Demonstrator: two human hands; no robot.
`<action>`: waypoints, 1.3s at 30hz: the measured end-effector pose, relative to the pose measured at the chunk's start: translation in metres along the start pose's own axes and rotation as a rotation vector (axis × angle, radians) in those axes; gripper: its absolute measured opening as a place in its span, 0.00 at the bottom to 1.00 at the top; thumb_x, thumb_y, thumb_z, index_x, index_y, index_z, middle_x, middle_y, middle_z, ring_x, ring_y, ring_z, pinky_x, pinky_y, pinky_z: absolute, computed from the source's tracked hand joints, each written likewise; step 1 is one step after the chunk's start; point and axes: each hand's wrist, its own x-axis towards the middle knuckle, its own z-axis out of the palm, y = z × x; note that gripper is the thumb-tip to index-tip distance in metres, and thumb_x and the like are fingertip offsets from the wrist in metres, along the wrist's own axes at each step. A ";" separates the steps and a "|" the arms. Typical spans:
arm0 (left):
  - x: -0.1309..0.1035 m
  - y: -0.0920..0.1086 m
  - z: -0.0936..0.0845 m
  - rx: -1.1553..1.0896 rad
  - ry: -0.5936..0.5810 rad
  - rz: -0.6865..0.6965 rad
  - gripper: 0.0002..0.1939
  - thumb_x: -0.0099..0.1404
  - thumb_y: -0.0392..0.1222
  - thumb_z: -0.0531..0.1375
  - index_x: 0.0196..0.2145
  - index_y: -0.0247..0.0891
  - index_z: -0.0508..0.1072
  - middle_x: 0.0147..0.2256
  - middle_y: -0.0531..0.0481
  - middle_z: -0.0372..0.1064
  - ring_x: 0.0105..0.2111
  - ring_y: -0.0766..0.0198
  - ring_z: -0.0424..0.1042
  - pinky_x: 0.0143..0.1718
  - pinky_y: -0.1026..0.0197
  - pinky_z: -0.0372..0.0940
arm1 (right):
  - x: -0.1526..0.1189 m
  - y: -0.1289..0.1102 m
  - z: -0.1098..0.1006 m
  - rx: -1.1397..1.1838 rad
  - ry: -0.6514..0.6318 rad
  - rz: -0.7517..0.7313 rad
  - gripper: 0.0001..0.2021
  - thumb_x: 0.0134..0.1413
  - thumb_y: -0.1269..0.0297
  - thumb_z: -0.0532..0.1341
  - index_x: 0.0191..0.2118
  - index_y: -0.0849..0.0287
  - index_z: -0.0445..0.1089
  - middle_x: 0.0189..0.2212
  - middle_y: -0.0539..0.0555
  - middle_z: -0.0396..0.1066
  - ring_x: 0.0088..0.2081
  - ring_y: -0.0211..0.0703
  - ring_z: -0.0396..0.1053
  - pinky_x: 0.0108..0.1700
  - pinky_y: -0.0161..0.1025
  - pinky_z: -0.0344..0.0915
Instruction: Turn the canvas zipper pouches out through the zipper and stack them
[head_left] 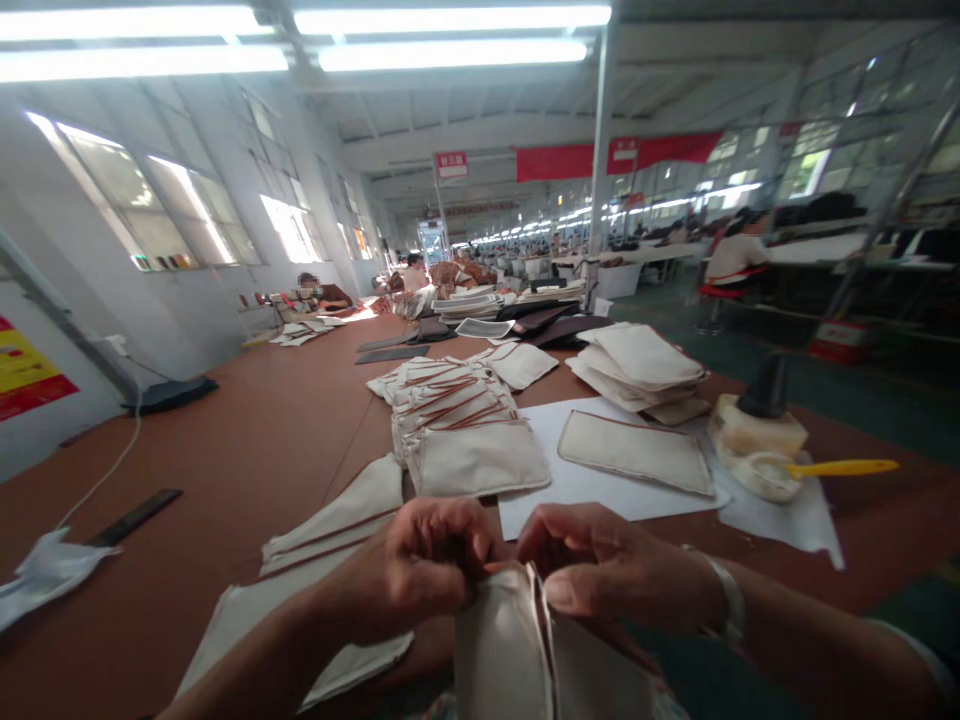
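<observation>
Close in front of me is a cream fabric panel (499, 650) with a brown-edged seam running down its middle. My left hand (431, 565) pinches its upper left edge between thumb and curled fingers. On the other side, my right hand (600, 570), with a pale band at the wrist, grips the panel beside the seam. Both hands are at the top edge, close together. Beyond them lies a pile of similar cream panels (480, 455) with brown edging. More cream panels (330, 570) lie under and beside my left forearm. The lower end of the held panel runs out of view.
A single cream panel (637, 452) lies on white paper (525, 515). Behind it rises a stack of cream pieces (641, 355). To the right are a dish (761, 478) with a yellow-handled brush (847, 467) and a black cone-shaped object (766, 385). A dark strip (142, 515) lies left on the brown table (247, 430).
</observation>
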 end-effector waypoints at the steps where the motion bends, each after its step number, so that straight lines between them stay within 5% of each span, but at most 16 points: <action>1: 0.002 0.001 0.000 -0.012 0.005 -0.020 0.12 0.42 0.27 0.60 0.28 0.33 0.68 0.27 0.51 0.67 0.25 0.69 0.59 0.24 0.66 0.52 | -0.004 0.004 0.003 0.005 0.002 -0.001 0.16 0.52 0.59 0.68 0.42 0.64 0.70 0.34 0.51 0.68 0.34 0.37 0.64 0.36 0.32 0.60; 6: 0.013 0.018 -0.006 0.147 -0.031 -0.046 0.12 0.41 0.27 0.56 0.28 0.34 0.68 0.23 0.55 0.62 0.23 0.71 0.54 0.22 0.67 0.47 | -0.005 0.016 0.006 -0.117 0.142 -0.020 0.16 0.59 0.52 0.64 0.38 0.62 0.67 0.31 0.51 0.65 0.31 0.37 0.61 0.33 0.32 0.61; 10: 0.024 0.024 -0.018 0.458 -0.050 -0.042 0.18 0.46 0.27 0.54 0.36 0.35 0.71 0.29 0.55 0.64 0.29 0.67 0.59 0.28 0.67 0.53 | 0.009 0.027 -0.009 -0.768 0.407 -0.424 0.05 0.65 0.64 0.56 0.41 0.59 0.67 0.33 0.53 0.67 0.33 0.40 0.63 0.35 0.35 0.61; 14: 0.025 0.003 -0.025 0.491 0.019 -0.062 0.17 0.45 0.28 0.54 0.34 0.36 0.73 0.29 0.55 0.65 0.32 0.65 0.60 0.33 0.66 0.56 | 0.019 0.044 -0.017 -1.196 0.387 -0.576 0.08 0.66 0.69 0.52 0.46 0.61 0.67 0.33 0.56 0.67 0.33 0.43 0.64 0.36 0.38 0.61; 19: 0.006 -0.025 -0.010 0.266 0.007 -0.105 0.13 0.47 0.36 0.60 0.34 0.33 0.71 0.29 0.52 0.64 0.31 0.64 0.60 0.30 0.66 0.56 | 0.007 0.046 0.000 -1.096 0.326 -0.496 0.09 0.66 0.67 0.52 0.42 0.62 0.68 0.35 0.58 0.66 0.36 0.45 0.64 0.40 0.41 0.62; 27: -0.005 -0.040 0.009 -0.117 0.057 -0.139 0.16 0.53 0.42 0.73 0.34 0.33 0.72 0.31 0.50 0.68 0.30 0.65 0.67 0.33 0.63 0.60 | -0.009 0.017 0.020 -0.826 0.310 -0.430 0.06 0.66 0.71 0.53 0.38 0.60 0.68 0.33 0.54 0.67 0.35 0.41 0.64 0.39 0.37 0.60; 31: -0.003 -0.039 0.007 -0.125 0.053 -0.146 0.16 0.53 0.42 0.73 0.35 0.31 0.74 0.30 0.50 0.69 0.29 0.67 0.66 0.32 0.64 0.59 | -0.013 0.006 0.017 -0.722 0.294 -0.321 0.07 0.65 0.66 0.54 0.41 0.59 0.68 0.36 0.53 0.68 0.38 0.41 0.64 0.39 0.36 0.61; 39: 0.006 -0.033 0.016 0.097 0.137 -0.155 0.13 0.60 0.46 0.67 0.32 0.31 0.75 0.26 0.51 0.66 0.26 0.69 0.60 0.29 0.65 0.57 | -0.007 -0.001 0.006 -0.659 0.214 -0.142 0.10 0.64 0.64 0.55 0.31 0.61 0.63 0.25 0.48 0.62 0.27 0.33 0.58 0.27 0.30 0.53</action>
